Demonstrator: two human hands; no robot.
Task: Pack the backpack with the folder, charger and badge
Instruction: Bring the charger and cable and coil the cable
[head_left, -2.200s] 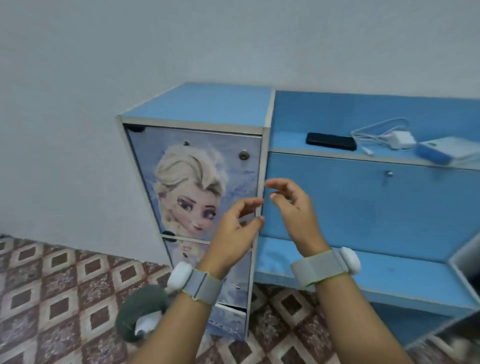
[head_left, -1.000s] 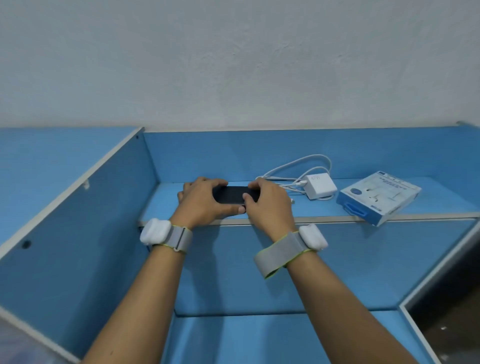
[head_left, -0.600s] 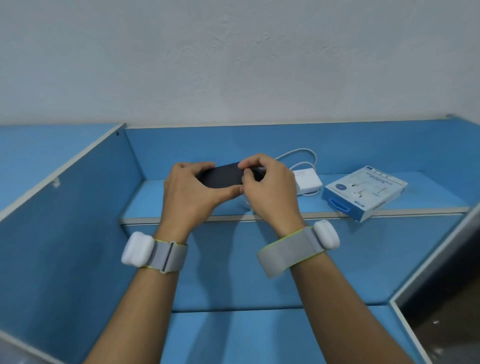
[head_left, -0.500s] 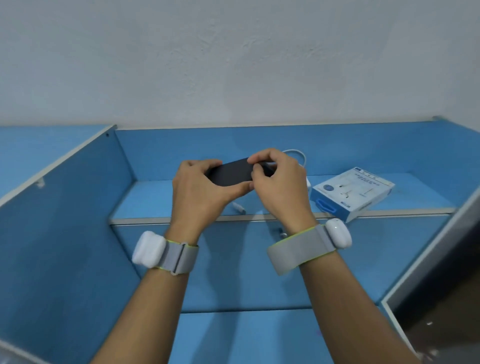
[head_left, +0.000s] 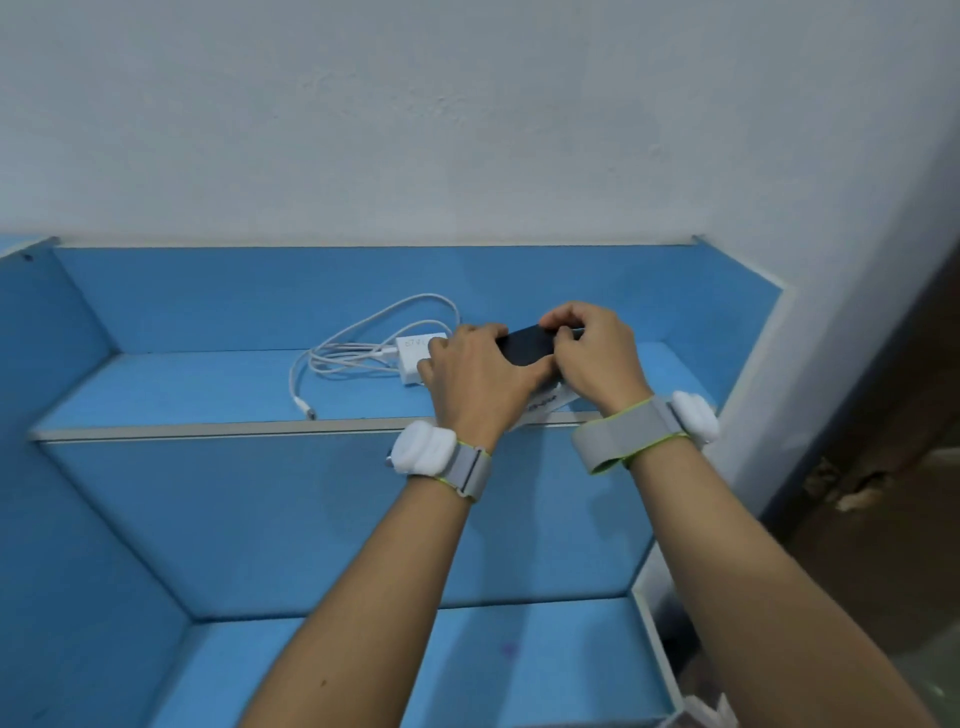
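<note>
A person's left hand (head_left: 478, 379) and right hand (head_left: 597, 358) are gripping a flat black rectangular device (head_left: 524, 345), fingers curled round its ends, above a blue wooden shelf (head_left: 182, 384) beside a white charger block (head_left: 413, 356).

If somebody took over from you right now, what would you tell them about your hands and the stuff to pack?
Hands: the left hand and the right hand both grip a flat black item over the right end of the shelf.
Things: the charger lies with its cable on the shelf, left of the hands, untouched. No backpack, folder or badge in view.
Done: nothing visibly packed.
Left: all three items.
</note>
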